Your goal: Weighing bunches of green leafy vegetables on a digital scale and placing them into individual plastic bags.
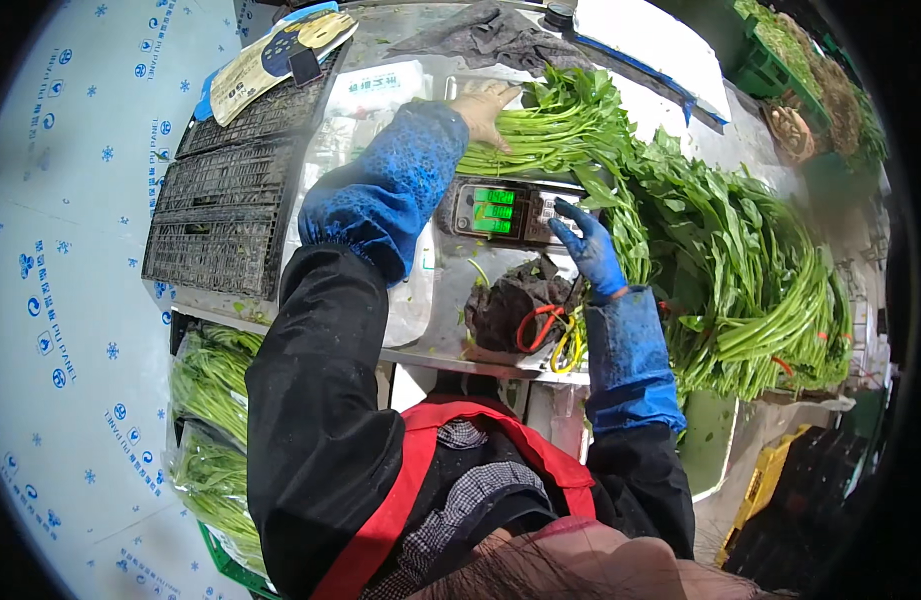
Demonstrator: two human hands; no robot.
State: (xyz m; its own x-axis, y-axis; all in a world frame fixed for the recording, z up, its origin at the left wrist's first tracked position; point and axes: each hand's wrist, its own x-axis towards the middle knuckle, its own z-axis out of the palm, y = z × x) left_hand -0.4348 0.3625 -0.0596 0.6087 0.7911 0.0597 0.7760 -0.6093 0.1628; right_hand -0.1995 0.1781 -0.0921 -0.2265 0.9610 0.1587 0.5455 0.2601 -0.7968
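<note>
My left hand (489, 116) lies across the stem ends of a bunch of leafy greens (554, 139), fingers and thumb spread; whether it grips the stems cannot be told. This bunch rests at the digital scale (498, 210), behind its lit green display. My right hand (592, 247), in a blue glove, is beside the scale's keypad (544, 214) with its fingers apart and nothing in them. To its right is a large heap of greens (730, 262), some bunches bound with red bands. Blue sleeve covers reach over both forearms.
Scissors with a red handle (532, 330) and a yellow handle (568, 349) lie by a dark cloth (505, 304) near the table's front edge. White plastic bags (374, 90) and black crates (213, 217) are at left. Bagged greens (213, 382) stand below the table.
</note>
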